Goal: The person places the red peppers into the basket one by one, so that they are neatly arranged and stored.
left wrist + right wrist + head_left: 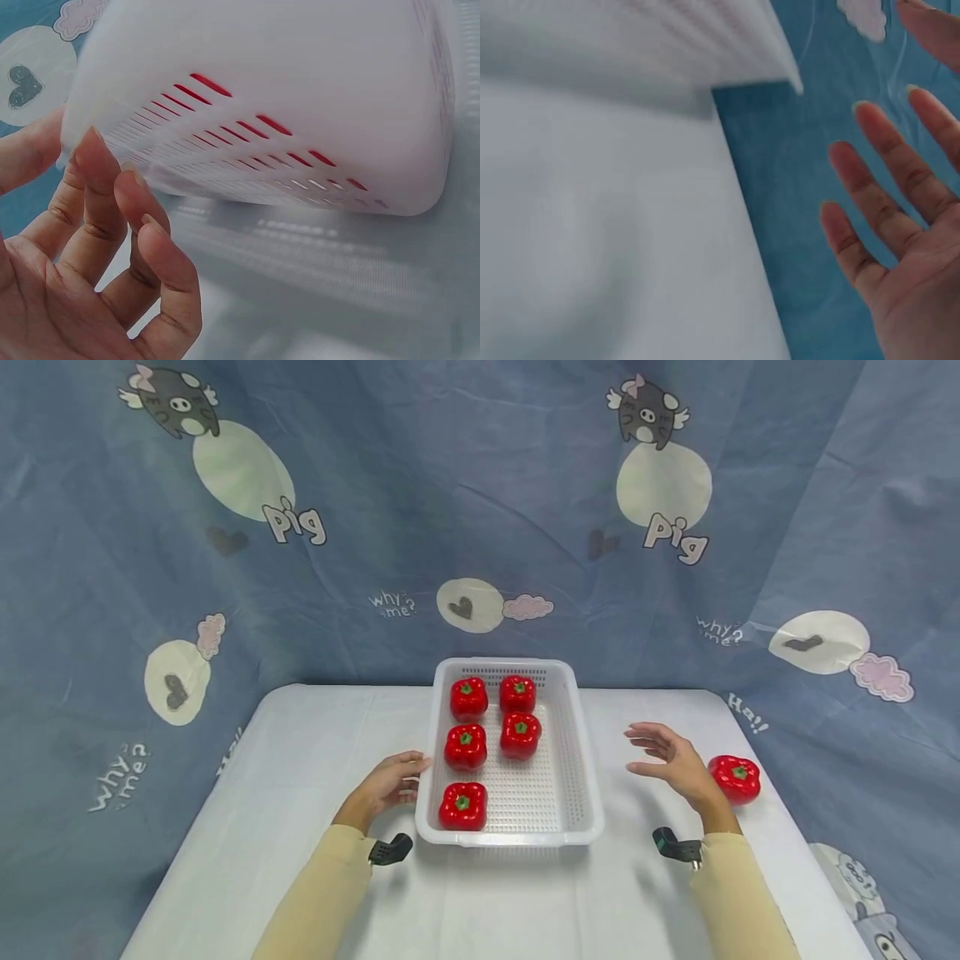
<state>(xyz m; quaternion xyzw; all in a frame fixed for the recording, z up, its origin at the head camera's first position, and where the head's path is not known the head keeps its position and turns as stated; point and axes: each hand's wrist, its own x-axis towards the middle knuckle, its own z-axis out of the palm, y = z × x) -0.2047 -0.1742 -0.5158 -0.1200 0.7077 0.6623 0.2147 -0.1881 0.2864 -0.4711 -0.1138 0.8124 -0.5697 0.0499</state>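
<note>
A white plastic basket (555,760) holds several red bell peppers (465,747), three down its left side and two to the right of those. At the basket's left wall is my left hand (392,781), fingers loosely bent and tips close to the rim. In the left wrist view these fingers (97,217) lie beside the slotted wall; whether they touch it I cannot tell. My right hand (671,764) hovers over the table right of the basket, fingers spread and holding nothing. Just beyond its wrist, another red bell pepper (735,779) sits near the table's right edge.
The white-covered table (300,827) has its back edge against a blue patterned cloth (480,510), which also hangs along both sides. Each wrist wears a dark strap with a small camera (390,850). The basket's right part shows its bare perforated floor.
</note>
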